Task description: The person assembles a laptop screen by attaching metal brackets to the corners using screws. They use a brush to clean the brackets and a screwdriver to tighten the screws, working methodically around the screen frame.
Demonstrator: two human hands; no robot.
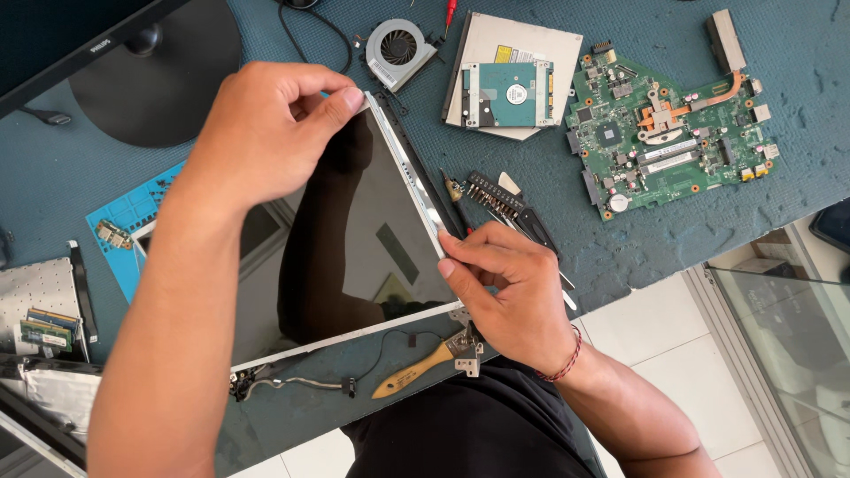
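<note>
The left hand [257,133] pinches the far corner of a bare laptop screen panel [354,239], thumb over the metal frame and fingers curled behind, a closed grip on the panel. The right hand [513,288] presses thumb and fingertips together on the panel's right edge, near its lower corner by a hinge bracket [467,345]. Held at two points this way, the thin glass seems steadied so it does not flex; it lies tilted near the bench's near edge, its dark face mirroring the arms.

A thin cable [301,382] trails from its lower edge beside a wooden-handled brush [409,372]. Just right of the panel lies a screwdriver bit set [496,199]. Toward the far edge sit a cooling fan [400,49], a hard drive [506,93] on an optical drive, and a green motherboard [664,133]. The bench [549,177] is covered in worn teal matting; a monitor stand [159,80] occupies the far left corner, and white floor tiles [655,327] show beyond the near edge.
</note>
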